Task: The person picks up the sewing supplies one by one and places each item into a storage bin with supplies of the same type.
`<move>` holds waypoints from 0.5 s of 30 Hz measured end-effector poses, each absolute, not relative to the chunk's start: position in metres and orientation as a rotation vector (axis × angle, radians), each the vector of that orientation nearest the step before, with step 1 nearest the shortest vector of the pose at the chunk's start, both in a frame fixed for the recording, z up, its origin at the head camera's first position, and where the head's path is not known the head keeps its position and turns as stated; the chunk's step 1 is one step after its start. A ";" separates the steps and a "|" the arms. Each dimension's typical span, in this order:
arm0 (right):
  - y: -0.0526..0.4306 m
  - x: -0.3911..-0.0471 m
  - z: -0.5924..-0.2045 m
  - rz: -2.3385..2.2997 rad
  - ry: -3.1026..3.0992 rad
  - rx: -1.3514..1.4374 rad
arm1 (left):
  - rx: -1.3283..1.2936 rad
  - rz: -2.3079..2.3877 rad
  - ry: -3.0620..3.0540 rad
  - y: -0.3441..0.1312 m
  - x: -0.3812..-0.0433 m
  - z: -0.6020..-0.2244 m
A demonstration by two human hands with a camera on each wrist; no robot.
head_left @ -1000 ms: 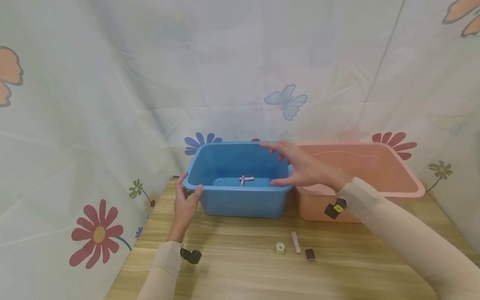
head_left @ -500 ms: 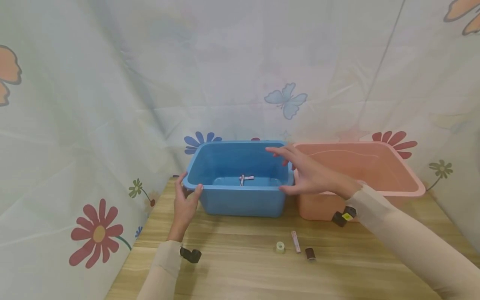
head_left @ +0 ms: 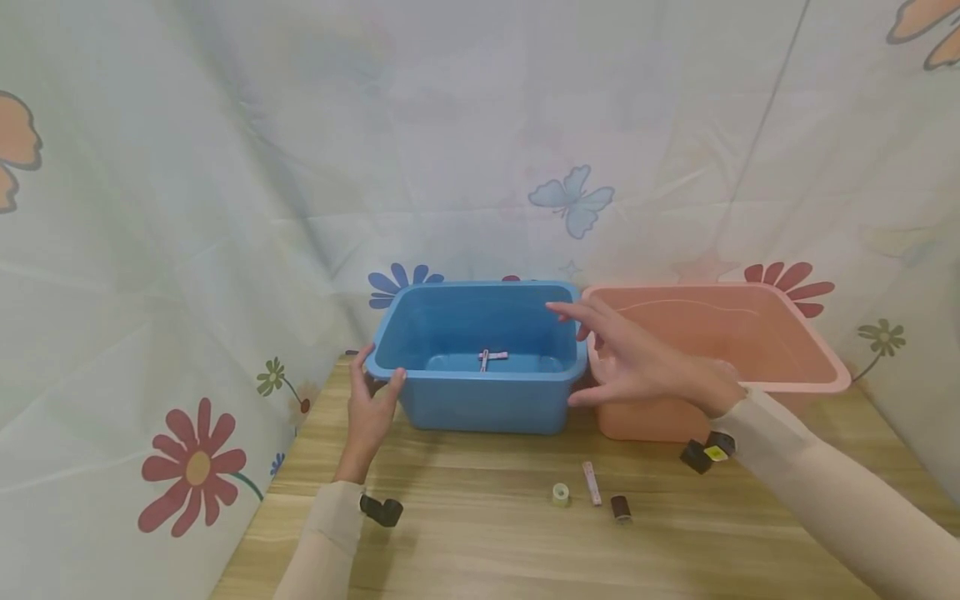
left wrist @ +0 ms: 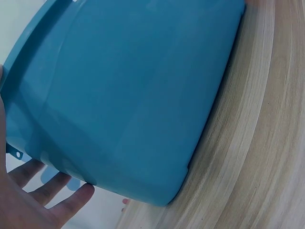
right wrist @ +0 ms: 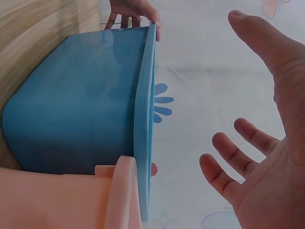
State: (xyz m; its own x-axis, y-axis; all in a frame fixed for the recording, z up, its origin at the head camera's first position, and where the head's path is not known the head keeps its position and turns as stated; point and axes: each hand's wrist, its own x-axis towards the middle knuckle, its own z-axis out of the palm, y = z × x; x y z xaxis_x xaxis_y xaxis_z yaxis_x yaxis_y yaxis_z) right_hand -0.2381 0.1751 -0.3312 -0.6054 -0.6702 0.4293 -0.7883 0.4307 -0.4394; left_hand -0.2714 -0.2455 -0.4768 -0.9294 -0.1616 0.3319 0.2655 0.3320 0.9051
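At its left end, the blue plastic bin [head_left: 483, 406] is held by my left hand [head_left: 371, 412]. The thumb lies at the rim and the fingers go round the outer side, seen also in the left wrist view. My right hand [head_left: 637, 354] hovers with spread fingers over where the blue bin meets the pink bin [head_left: 795, 342]. Nothing is in it; the right wrist view shows its fingers [right wrist: 228, 151] apart from both bins. Two narrow pale pink strips [head_left: 492, 357] lie crossed on the blue bin's floor.
In front of the bins on the wooden table [head_left: 465, 533] lie a small pale green roll [head_left: 561, 495], a pale pink strip [head_left: 592, 483] and a dark brown thread spool [head_left: 620, 508]. A flowered curtain [head_left: 450, 150] hangs behind the bins.
My right hand has drawn back to the right and slightly nearer, from over the blue bin's right end toward the pink bin. My left hand stays in place.
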 end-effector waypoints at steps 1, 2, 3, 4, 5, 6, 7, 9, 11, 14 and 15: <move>0.176 -0.236 -0.331 0.927 -2.493 1.286 | -0.090 -1.624 -2.242 -0.245 -0.271 -0.477; 0.176 -0.234 -0.332 0.934 -2.494 1.288 | -0.089 -1.623 -2.244 -0.245 -0.271 -0.476; 0.177 -0.233 -0.332 0.946 -2.498 1.288 | -0.089 -1.625 -2.243 -0.245 -0.271 -0.476; 0.178 -0.231 -0.333 0.968 -2.503 1.292 | -0.088 -1.624 -2.245 -0.245 -0.271 -0.476; 0.178 -0.229 -0.333 0.989 -2.511 1.291 | -0.088 -1.626 -2.245 -0.245 -0.271 -0.476; 0.179 -0.227 -0.334 1.009 -2.519 1.290 | -0.089 -1.627 -2.245 -0.245 -0.271 -0.476; 0.180 -0.225 -0.335 1.021 -2.529 1.285 | -0.089 -1.629 -2.246 -0.245 -0.271 -0.476; 0.181 -0.221 -0.337 1.034 -2.539 1.283 | -0.091 -1.632 -2.243 -0.245 -0.271 -0.477; 0.182 -0.218 -0.339 1.033 -2.545 1.276 | -0.091 -1.631 -2.243 -0.245 -0.271 -0.477; 0.184 -0.213 -0.342 1.014 -2.550 1.273 | -0.092 -1.628 -2.246 -0.245 -0.271 -0.476; 0.185 -0.212 -0.343 1.012 -2.553 1.271 | -0.090 -1.629 -2.246 -0.245 -0.271 -0.476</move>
